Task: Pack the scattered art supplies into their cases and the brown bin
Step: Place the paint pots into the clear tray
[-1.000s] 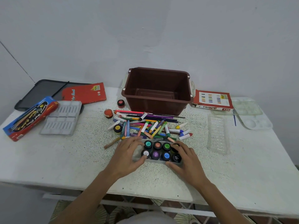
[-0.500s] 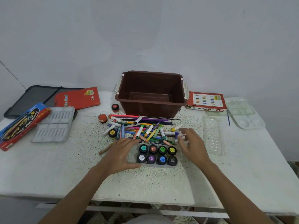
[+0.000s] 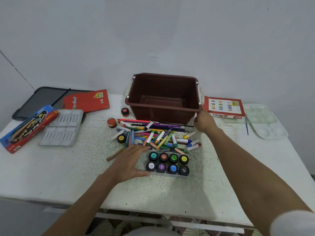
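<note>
Left hand (image 3: 129, 160) holds the left end of the paint-pot tray (image 3: 167, 175), thumb on the near edge, fingers on the far edge. Eight capped pots (image 3: 161, 167) sit in it. Right hand (image 3: 204, 121) is against the right near corner of the brown bin (image 3: 163, 92); its fingers are hidden, so grip cannot be told. Loose crayons and markers (image 3: 158, 137) lie on the bench (image 3: 68, 167) between the hands.
</note>
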The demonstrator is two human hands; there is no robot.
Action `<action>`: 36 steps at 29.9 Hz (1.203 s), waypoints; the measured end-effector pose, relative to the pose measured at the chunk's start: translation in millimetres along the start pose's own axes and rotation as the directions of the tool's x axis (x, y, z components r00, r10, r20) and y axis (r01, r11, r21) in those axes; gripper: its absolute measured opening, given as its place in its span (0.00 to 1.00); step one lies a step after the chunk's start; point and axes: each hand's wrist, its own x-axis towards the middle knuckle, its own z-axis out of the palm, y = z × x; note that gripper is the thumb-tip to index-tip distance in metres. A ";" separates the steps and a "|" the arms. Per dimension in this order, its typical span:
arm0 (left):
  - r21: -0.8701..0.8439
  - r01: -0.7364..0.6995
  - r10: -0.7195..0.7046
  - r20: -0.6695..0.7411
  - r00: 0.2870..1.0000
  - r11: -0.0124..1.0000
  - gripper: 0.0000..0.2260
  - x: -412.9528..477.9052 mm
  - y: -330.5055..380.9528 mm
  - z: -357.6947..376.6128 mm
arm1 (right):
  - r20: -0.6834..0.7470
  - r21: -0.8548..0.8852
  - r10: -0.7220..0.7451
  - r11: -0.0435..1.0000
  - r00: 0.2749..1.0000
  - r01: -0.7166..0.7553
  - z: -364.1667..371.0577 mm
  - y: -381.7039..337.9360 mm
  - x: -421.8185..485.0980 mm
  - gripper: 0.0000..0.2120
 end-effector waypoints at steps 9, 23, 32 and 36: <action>-0.030 0.024 -0.024 0.009 1.000 0.999 0.42 -1.0 0.9 0.4 | 0.142 -0.243 -0.014 0.969 0.990 0.048 3.0 5.6 9.0 0.20; -0.022 0.024 -0.024 0.015 1.000 0.999 0.41 -0.4 0.0 -0.1 | -0.066 0.226 0.069 0.973 0.995 -0.052 12.0 16.8 -16.6 0.29; -0.022 0.015 -0.015 0.018 1.000 1.000 0.44 -1.8 -1.3 -1.3 | -0.033 0.619 0.230 0.769 0.973 -0.160 14.1 -29.2 -84.8 0.05; 0.001 0.016 -0.016 -0.024 1.000 1.000 0.45 -3.5 -5.3 -4.0 | -0.077 0.748 0.176 0.661 0.981 -0.060 19.3 -69.3 -112.2 0.06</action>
